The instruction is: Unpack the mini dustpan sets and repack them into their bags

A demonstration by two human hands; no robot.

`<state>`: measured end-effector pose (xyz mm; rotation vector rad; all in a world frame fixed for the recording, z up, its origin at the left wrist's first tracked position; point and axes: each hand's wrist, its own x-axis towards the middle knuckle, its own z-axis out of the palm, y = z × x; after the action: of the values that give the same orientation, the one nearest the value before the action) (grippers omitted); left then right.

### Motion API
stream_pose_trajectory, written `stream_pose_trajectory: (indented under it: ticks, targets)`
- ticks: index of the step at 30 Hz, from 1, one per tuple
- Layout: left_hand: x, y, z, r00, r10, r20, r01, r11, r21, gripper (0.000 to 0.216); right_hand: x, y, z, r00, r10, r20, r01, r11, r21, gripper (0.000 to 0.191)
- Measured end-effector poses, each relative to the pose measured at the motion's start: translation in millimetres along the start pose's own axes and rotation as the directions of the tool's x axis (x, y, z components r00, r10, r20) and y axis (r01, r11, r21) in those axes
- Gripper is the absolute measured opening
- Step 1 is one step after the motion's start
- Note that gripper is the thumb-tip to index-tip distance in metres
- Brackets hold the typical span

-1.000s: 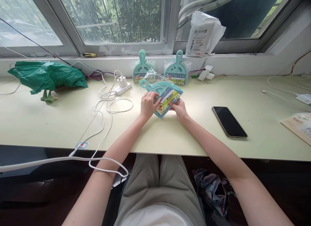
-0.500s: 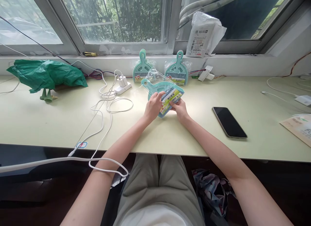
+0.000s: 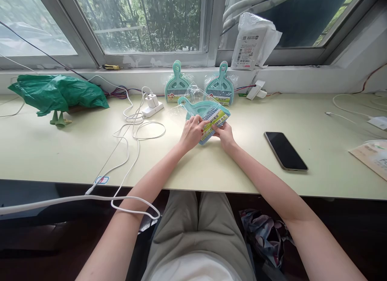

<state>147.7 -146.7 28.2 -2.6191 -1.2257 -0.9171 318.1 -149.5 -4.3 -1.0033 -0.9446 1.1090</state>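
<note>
A turquoise mini dustpan and brush set (image 3: 199, 108) in clear plastic wrap is held tilted above the desk, its handle toward the upper left. My right hand (image 3: 224, 135) grips its lower right edge, thumb on the front near the yellow-green label (image 3: 215, 121). At the bristle side, my left hand (image 3: 192, 132) is curled against the set, with its index finger stretched across the label; its thumb is hidden. Behind, two similar wrapped sets, one on the left (image 3: 177, 85) and one on the right (image 3: 223, 85), lean upright against the wall under the window.
White cables (image 3: 137, 138) and a power strip (image 3: 152, 109) lie to the left, near a green plastic bag (image 3: 57, 93). A black phone (image 3: 286, 151) rests on the right of the desk (image 3: 248, 152). A wrapped white package (image 3: 252, 45) stands on the sill.
My left index finger has slid right and straightened over the label. The set has shifted very slightly to the right, still in both hands.
</note>
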Motion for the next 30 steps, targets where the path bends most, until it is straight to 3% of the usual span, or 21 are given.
stream_pose_trajectory:
  ticks: [8, 13, 16, 19, 20, 22, 24, 25, 27, 30]
  targets:
    - [-5, -1, 6, 0.996, 0.087, 0.019, -0.088, 0.996, 0.035, 0.046, 0, -1, -1, 0.999, 0.001, -0.039, 0.001, 0.999, 0.037, 0.053]
    - [-6, -2, 6, 0.995, 0.092, 0.045, -0.089, 0.994, -0.069, 0.048, 1, -3, -2, 0.998, -0.003, -0.065, 0.008, 0.996, 0.088, 0.044]
    - [-7, -1, 5, 0.999, 0.033, 0.002, -0.032, 0.981, -0.19, 0.045, 1, -5, -1, 0.998, -0.018, -0.063, 0.025, 0.992, 0.125, 0.042]
    - [-7, 3, -1, 0.97, -0.17, -0.174, 0.099, 0.929, -0.356, 0.058, 0, -6, -1, 0.998, -0.043, -0.053, 0.05, 0.987, 0.15, 0.044]
    - [-6, 4, -3, 0.929, -0.272, -0.252, 0.148, 0.896, -0.42, 0.07, 0, -7, -1, 0.997, -0.052, -0.049, 0.059, 0.986, 0.156, 0.044]
    - [-3, 4, -7, 0.8, -0.475, -0.366, 0.223, 0.803, -0.553, 0.094, 1, -7, -2, 0.997, -0.065, -0.042, 0.072, 0.983, 0.166, 0.045]
    - [2, 1, -8, 0.707, -0.611, -0.355, 0.232, 0.675, -0.7, 0.107, 1, -7, -2, 0.997, -0.07, -0.034, 0.075, 0.983, 0.17, 0.045]
    - [5, -2, -7, 0.702, -0.652, -0.287, 0.224, 0.584, -0.78, 0.109, 1, -6, -2, 0.997, -0.072, -0.032, 0.077, 0.982, 0.171, 0.044]
    - [8, -7, -2, 0.754, -0.654, -0.065, 0.219, 0.344, -0.913, 0.106, 1, -6, -2, 0.997, -0.074, -0.03, 0.078, 0.982, 0.173, 0.043]
    - [9, -9, 10, 0.85, -0.49, 0.194, 0.246, 0.042, -0.968, 0.093, 0, -7, -1, 0.997, -0.065, -0.032, 0.069, 0.983, 0.169, 0.044]
